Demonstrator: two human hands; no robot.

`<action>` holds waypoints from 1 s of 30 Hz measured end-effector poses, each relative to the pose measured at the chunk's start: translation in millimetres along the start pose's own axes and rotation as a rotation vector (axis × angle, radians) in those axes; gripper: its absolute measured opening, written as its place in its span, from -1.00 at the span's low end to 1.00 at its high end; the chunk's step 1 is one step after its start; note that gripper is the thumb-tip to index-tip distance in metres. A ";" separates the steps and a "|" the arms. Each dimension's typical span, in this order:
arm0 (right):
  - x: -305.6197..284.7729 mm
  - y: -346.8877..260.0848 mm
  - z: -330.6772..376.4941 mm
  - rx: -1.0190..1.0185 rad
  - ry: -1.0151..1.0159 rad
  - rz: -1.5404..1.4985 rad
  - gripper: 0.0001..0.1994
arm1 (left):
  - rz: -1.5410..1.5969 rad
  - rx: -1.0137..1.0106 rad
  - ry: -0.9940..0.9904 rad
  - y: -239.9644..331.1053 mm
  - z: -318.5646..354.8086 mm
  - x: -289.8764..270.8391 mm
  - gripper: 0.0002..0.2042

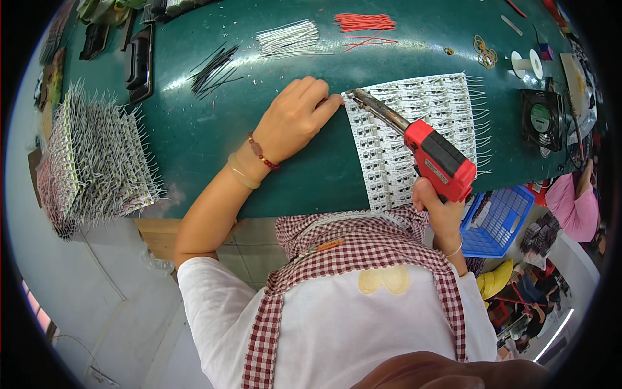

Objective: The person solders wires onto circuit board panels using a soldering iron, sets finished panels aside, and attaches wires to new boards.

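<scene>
Soldering gun (435,157), red body with a long metal barrel, is what I've got clamped in my right hand (443,211), fingers wrapped tight round the grip. Its tip sits at the top left corner of the white panel of small circuit boards (414,139), which lies flat on the green table (194,129) right in front of me. Thin wire leads stick out along the panel's right edge.

My left hand (295,120) rests on the table just left of that panel, fingers curled together with the fingertips (334,100) pressed at the same corner, right next to the gun's tip. I can't tell if it's pinching a wire there or only holding the panel down.

Rest of the bench: a big stack of finished boards bristling with white leads (94,162) far off to my left, bundles of black wires (214,68), white wires (288,37) and red wires (364,23) along the back, a white spool (526,63) and a small black fan (539,118) on the right. A blue plastic basket (497,223) sits below the table edge beside my right wrist.
</scene>
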State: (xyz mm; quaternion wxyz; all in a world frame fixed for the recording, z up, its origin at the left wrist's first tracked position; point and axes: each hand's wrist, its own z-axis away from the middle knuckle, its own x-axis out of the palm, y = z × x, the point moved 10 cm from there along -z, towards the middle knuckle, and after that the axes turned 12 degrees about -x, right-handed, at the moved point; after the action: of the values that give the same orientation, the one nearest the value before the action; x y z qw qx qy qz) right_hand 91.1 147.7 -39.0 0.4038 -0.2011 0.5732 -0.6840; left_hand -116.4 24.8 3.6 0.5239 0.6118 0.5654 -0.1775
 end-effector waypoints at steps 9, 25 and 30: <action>6.9 -7.8 -1.6 -0.007 0.009 -0.035 -0.75 | -0.003 0.001 0.009 -0.4 1.0 0.4 -0.78; -133.3 -76.8 9.7 -0.644 0.399 -0.429 -0.60 | -0.024 -0.015 -0.066 4.9 -4.2 7.6 -0.79; -254.1 -84.2 51.9 -0.837 0.849 -0.310 -0.70 | -0.084 -0.012 -0.042 18.7 -4.4 3.9 -0.77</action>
State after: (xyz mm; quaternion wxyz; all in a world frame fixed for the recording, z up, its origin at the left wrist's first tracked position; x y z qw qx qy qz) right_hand 253.0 315.8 102.0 -0.0769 -0.1339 0.8680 -0.4720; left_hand -100.5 34.0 10.4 0.5315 0.5805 0.5804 -0.2087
